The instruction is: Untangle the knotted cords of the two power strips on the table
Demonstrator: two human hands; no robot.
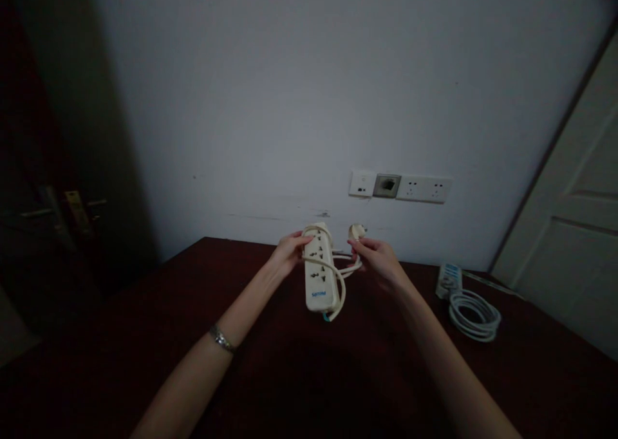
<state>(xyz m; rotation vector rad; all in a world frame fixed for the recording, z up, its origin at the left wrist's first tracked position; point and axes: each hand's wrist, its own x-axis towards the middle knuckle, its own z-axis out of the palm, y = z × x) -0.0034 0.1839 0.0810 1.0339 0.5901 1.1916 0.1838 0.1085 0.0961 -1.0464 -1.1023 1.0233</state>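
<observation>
A cream power strip (318, 277) is held above the dark red table (145, 336), its sockets facing me. My left hand (288, 252) grips its upper left edge with fingers curled round it. The strip's cream cord (338, 278) loops along its right side. My right hand (374, 256) is closed on that cord just below its plug (356, 231), which points up toward the wall.
Wall sockets (400, 186) sit on the white wall behind the hands. A second power strip (448, 279) with a coiled white cable (474, 315) lies at the table's right. A white door (570, 220) is at right, a dark door with handle (77, 210) at left.
</observation>
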